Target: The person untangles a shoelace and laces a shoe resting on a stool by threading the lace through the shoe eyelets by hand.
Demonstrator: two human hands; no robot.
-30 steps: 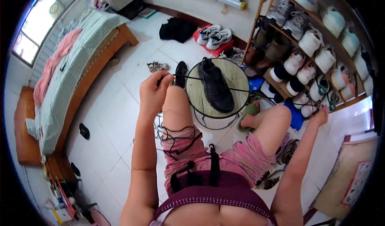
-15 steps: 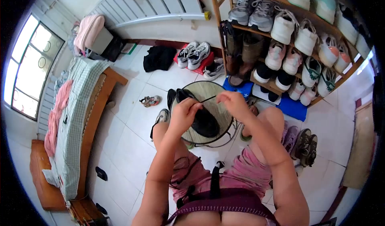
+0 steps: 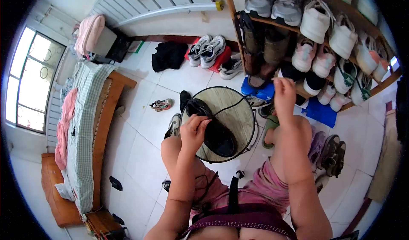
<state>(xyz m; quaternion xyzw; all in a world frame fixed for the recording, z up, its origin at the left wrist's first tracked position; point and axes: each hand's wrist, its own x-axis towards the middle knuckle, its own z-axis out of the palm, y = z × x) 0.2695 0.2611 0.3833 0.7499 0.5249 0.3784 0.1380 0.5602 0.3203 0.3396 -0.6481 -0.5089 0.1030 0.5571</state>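
Observation:
A black lace-up shoe (image 3: 220, 137) lies on a small round stool (image 3: 238, 127) between my knees, its opening toward the far left. My left hand (image 3: 194, 131) is closed in a pinch at the shoe's left side, and what its fingertips hold is hard to see. A black shoelace (image 3: 230, 107) runs from the shoe across the stool top toward my right hand (image 3: 284, 94). That hand is raised to the right of the stool, with its fingers pinched on the lace. The lace's far end is not clear.
A wooden rack (image 3: 294, 28) filled with shoes stands at the far right. Grey sneakers (image 3: 207, 51) and a black cloth (image 3: 167, 56) lie on the floor ahead. A small patterned shoe (image 3: 162, 105) is left of the stool. The bed (image 3: 99, 138) lines the left side.
My right hand has moved right and away from the shoe, drawing out a longer stretch of lace. My left hand has come slightly lower and nearer to me, and the view has shifted a little.

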